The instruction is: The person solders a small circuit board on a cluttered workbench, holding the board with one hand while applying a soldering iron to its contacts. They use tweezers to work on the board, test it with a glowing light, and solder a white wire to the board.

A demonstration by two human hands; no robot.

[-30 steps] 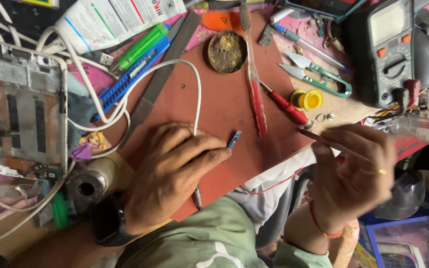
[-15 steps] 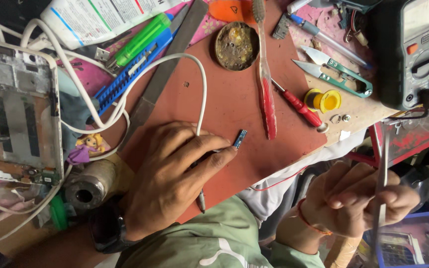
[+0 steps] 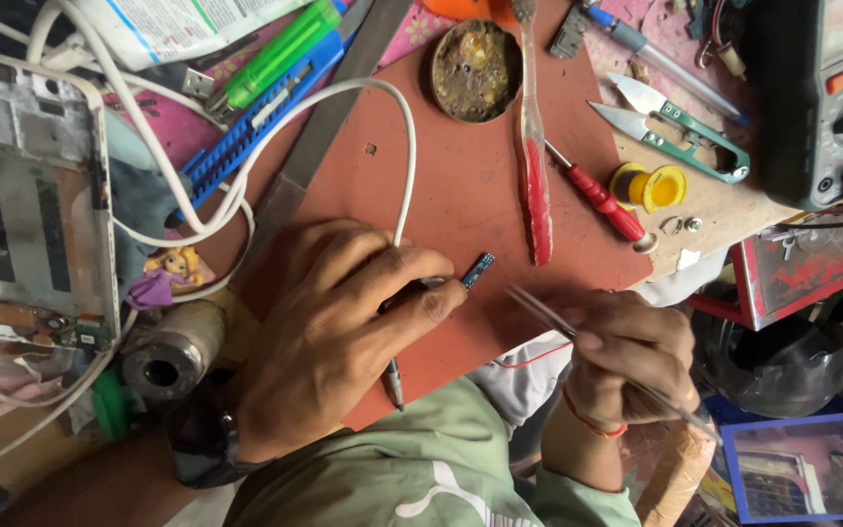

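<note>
The left hand (image 3: 329, 337) lies palm down on the red mat (image 3: 461, 185), its grip closed around a small blue board (image 3: 478, 269) pinched between thumb and forefinger, the board's free end poking out toward the right and resting on the mat. A thin metal probe (image 3: 394, 381) sticks out from under the same hand, toward the person's body. A white cable (image 3: 407, 146) loops across the mat and runs in under the fingers. There is a dark watch (image 3: 197, 444) on that wrist.

The right hand (image 3: 631, 356) is at the mat's near edge, its grip narrow around a pair of tweezers (image 3: 548, 314); the tips point up and left at the blue board and stop near it, apart from it. A red thread (image 3: 592, 426) circles that wrist.

Farther back on the mat sits a round tin (image 3: 476, 70) of brown flux, and beside it a red toothbrush (image 3: 536, 166) lies lengthwise. A red screwdriver (image 3: 602, 200) lies just right of the brush, then a yellow spool (image 3: 651, 185) and a pair of green snips (image 3: 680, 132). A multimeter (image 3: 822, 98) stands at the right of the counter. On the left lie an opened tablet shell (image 3: 31, 215), a blue knife (image 3: 246, 137), a green lighter (image 3: 280, 51) and a metal cylinder (image 3: 173, 351).
</note>
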